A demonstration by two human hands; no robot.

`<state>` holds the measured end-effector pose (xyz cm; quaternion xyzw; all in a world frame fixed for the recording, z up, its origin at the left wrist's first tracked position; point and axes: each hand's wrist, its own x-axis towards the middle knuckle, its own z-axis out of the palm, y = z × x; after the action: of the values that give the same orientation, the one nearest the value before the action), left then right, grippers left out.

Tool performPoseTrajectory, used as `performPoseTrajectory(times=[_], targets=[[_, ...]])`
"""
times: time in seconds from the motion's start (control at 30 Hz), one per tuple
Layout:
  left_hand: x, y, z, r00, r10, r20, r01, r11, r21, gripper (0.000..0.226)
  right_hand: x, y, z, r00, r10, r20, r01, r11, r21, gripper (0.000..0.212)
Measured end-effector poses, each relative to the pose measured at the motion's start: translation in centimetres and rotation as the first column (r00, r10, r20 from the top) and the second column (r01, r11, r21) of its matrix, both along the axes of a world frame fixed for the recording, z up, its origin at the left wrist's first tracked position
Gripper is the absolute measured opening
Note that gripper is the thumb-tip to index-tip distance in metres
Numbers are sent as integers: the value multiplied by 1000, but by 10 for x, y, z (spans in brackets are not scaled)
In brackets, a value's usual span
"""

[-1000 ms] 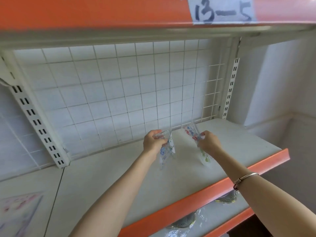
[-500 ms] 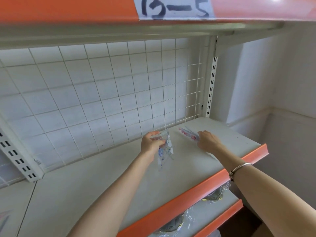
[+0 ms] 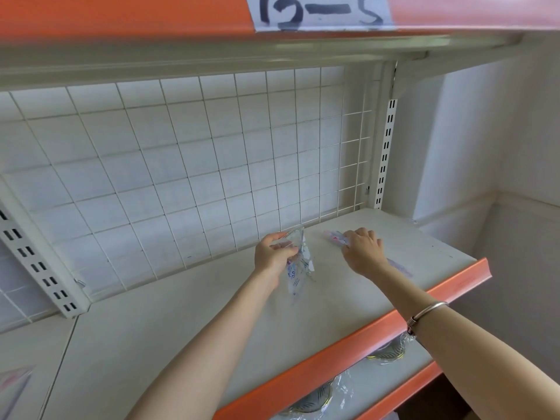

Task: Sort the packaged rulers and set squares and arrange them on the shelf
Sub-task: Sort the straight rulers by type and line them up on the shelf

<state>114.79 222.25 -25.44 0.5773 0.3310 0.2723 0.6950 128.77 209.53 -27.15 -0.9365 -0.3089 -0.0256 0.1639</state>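
Two hands: both out over the same shelf (image 3: pixel 169 322), apart from each other, bare forearms coming in from 6 and 4 o'clock.
Left hand (image 3: pixel 274 256): grip is closed on the top of a clear set-square packet (image 3: pixel 298 266), thumb and fingers pinching it.
Set-square packet: hangs down from that hand, tilted, near the middle of the shelf. The lower end looks close to the surface, but I can't tell if it touches. The print is too blurry to read.
Right hand (image 3: pixel 362 253): palm down, knuckles up, fingers bent over a ruler packet (image 3: pixel 335 237). Honestly can't tell if the grip is pinching it or just resting on top.
Ruler packet: flat on the shelf at 3 o'clock from the set-square packet, running diagonally. A pinkish end pokes out at the hand's 10 o'clock and the other end shows past the wrist at 4 o'clock.
Bracelet (image 3: pixel 424 313): silver bangle on the right wrist.
Shelf front: orange lip (image 3: pixel 363 327) along the near edge.
Back: white wire grid (image 3: pixel 181 177), with a slotted upright (image 3: pixel 385 153) at its 3 o'clock end.
Up top: paper label (image 3: pixel 318 13) with handwritten "13-5", at 12 o'clock.
Down below: lower shelf (image 3: pixel 368 383) at 5 o'clock holding plastic-wrapped items (image 3: pixel 386 353), no idea what they are.
Far 8 o'clock: another packet (image 3: pixel 15 380) on the neighbouring shelf section, mostly cut off.
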Motion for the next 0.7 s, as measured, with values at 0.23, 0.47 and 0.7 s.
performPoseTrajectory(times=[0.23,0.47,0.7], targets=[[-14,10,0,997,24,71,-17,994,-106,41,-50,30,20,790,383,-479,-75,835,544,17],[-35,17,6,986,43,160,-10,979,-202,43,-75,46,26,566,476,-673,165,735,658,10],[-62,31,9,993,47,113,-31,989,-147,38,-88,54,25,546,470,-693,195,734,651,9]])
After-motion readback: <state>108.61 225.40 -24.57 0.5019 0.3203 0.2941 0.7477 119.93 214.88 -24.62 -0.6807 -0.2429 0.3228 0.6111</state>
